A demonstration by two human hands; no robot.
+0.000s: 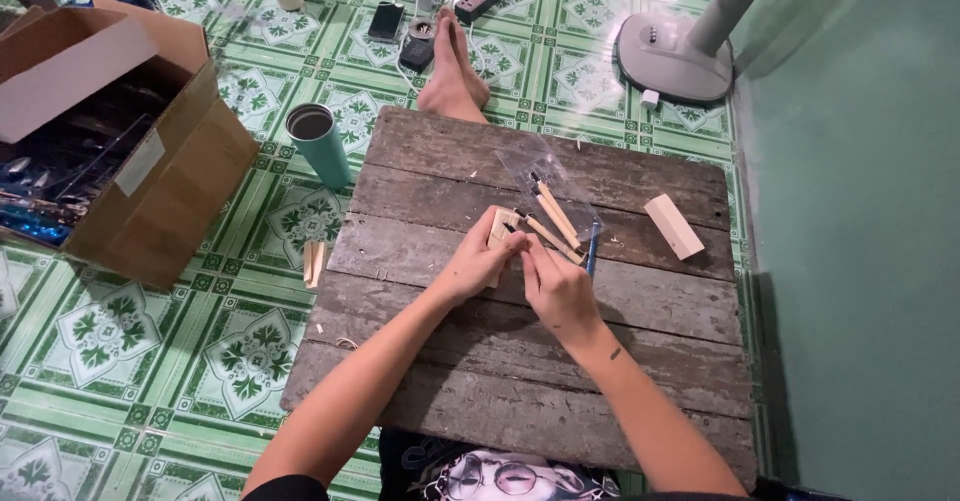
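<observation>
Board: weathered wooden board (pixel 520 381) lay on the green tiled floor (pixel 150 361).
Left hand: left hand (pixel 478 261) pinched a small wooden block (pixel 500 229) over the board.
Right hand: right hand (pixel 560 286) gripped a carving tool (pixel 530 229), tip touching that block.
Nearby: clear plastic bag (pixel 540 171), loose wooden-handled tools (pixel 555 211), second wooden block (pixel 673 226), teal tumbler (pixel 320 143).

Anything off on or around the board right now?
Mostly tidy. Two wood pieces lie on the floor off the board's left edge, apart from the block on top. Wood chips dot the board. Both hands hold a small wood piece.
</observation>
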